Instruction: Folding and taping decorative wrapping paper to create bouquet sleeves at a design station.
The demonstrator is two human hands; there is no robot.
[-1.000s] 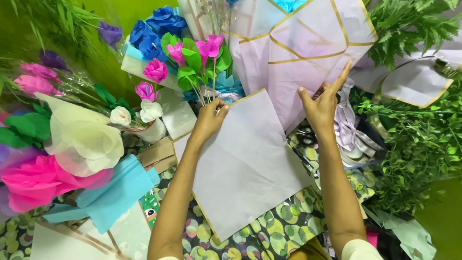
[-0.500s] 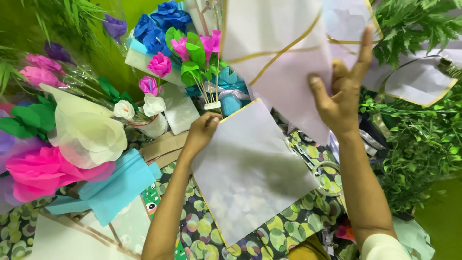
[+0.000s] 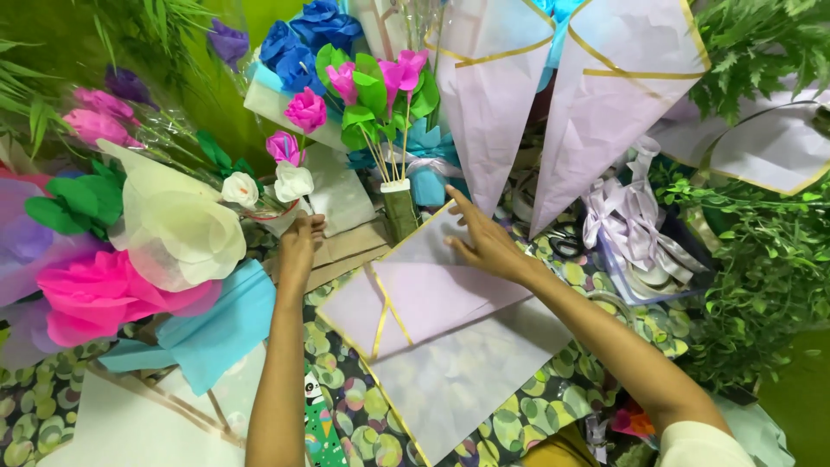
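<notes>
Whereas half a second before a lilac sheet was raised, it was now pressed flat by the open right hand (image 3: pixel 486 245) onto the lilac wrapping sheets (image 3: pixel 450 346); the left hand (image 3: pixel 298 246), fingers curled, was rested beside it on brown paper (image 3: pixel 346 251).

Florist/craft shop w/ paper flowers (image 3: pixel 346 86); wrapping sheets (image 3: pixel 450 337); ribbon rolls (image 3: pixel 635 238); fern greenery (image 3: pixel 761 259) all round.

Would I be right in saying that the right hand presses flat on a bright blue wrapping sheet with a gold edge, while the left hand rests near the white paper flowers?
Not quite: the head view shows the wrapping sheet under the right hand is pale lilac, not bright blue. Its edge is gold, and the left hand rests near the white paper flowers.
</notes>
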